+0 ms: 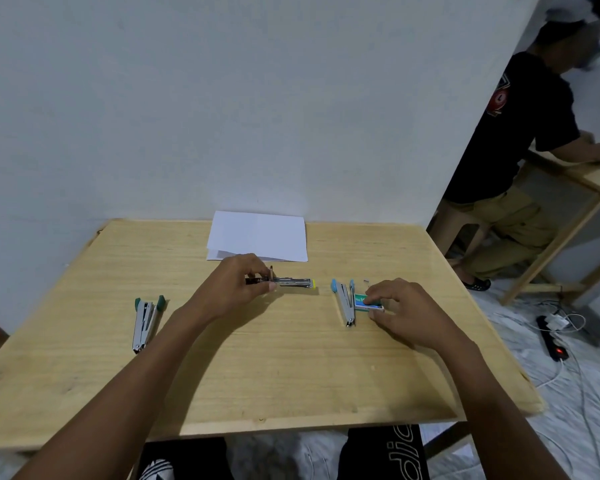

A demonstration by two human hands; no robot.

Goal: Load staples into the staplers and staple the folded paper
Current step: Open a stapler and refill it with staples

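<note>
The wooden tabletop fills the lower half of the frame, with both forearms reaching over its near edge. In the left middle, a green-tipped stapler lies swung open on the wood, apart from both hands. To the right of centre, a blue-tipped stapler lies open in the same way, and a green staple box sits just beside it on the right. The right hand has its grip on that box, with the fingertips curled over the top and the thumb at the near edge. Whether the box is open cannot be made out.

A little farther back, near the centre, the left hand has its grip pinched round the dark rear end of a yellow-tipped stapler. The stapler lies along the tabletop with its tip pointing right.

Beyond the hands, the white folded paper rests at the far edge against the pale wall. In the upper right, another person in a black shirt sits at a second table.
</note>
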